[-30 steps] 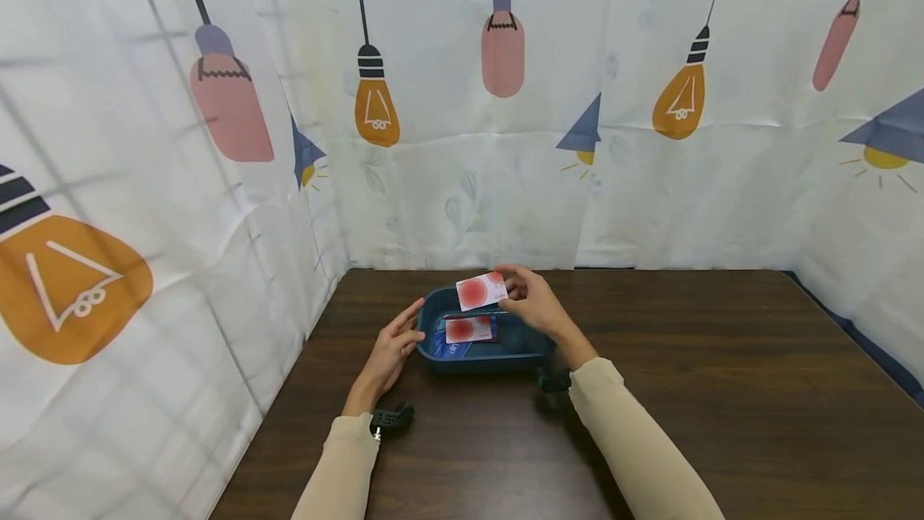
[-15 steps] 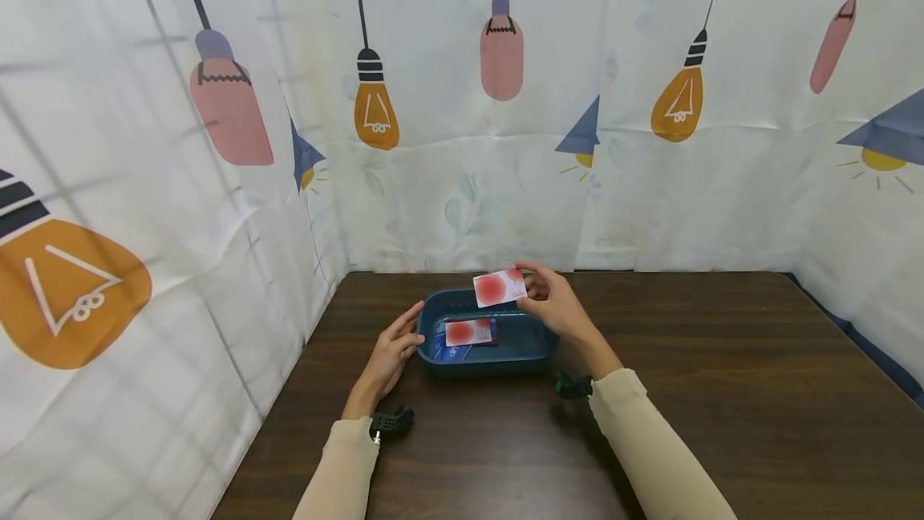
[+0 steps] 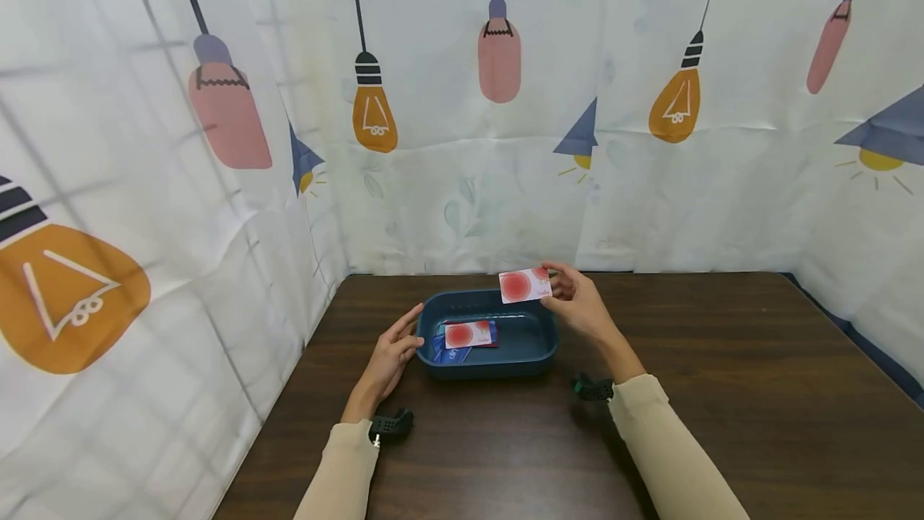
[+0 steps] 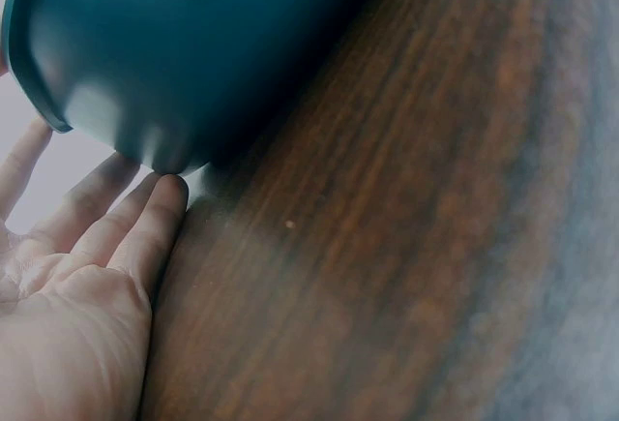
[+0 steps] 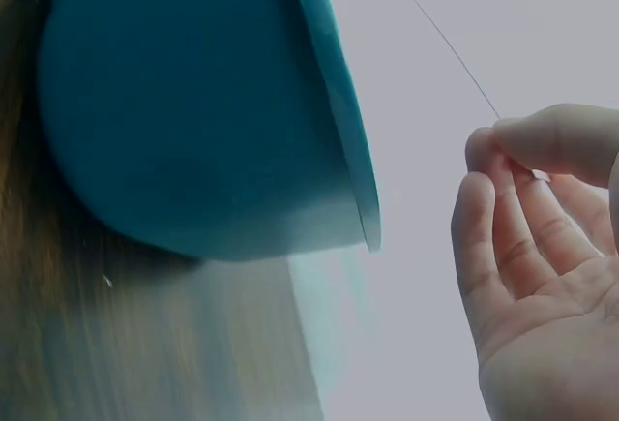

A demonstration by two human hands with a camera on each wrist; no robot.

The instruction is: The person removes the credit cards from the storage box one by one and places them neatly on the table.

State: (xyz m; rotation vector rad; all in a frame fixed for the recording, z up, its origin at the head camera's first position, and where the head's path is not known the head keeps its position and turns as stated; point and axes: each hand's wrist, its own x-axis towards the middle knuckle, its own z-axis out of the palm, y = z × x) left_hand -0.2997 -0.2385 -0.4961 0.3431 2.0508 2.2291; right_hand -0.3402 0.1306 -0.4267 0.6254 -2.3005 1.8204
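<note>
A red-and-white card [image 3: 525, 285] was held up near the far right corner of the blue bin [image 3: 491, 371].
In the head view, the card lay just to the left of the right hand [image 3: 581, 305], which was clearly the nearer one; its long axis ran almost left to right, rising slightly toward the right, and this hand pinched its right end. The left hand [image 3: 387, 358] was at the other end of the bin, and inside lay a similar card [image 3: 468, 335] over blue ones (these were only partly visible). In the left wrist view, the fingers were extended and apart, touching the outer wall and gripping nothing. In the right wrist view, thumb and fingertip closed upon the card, seen edge-on and apart from the rim.
</note>
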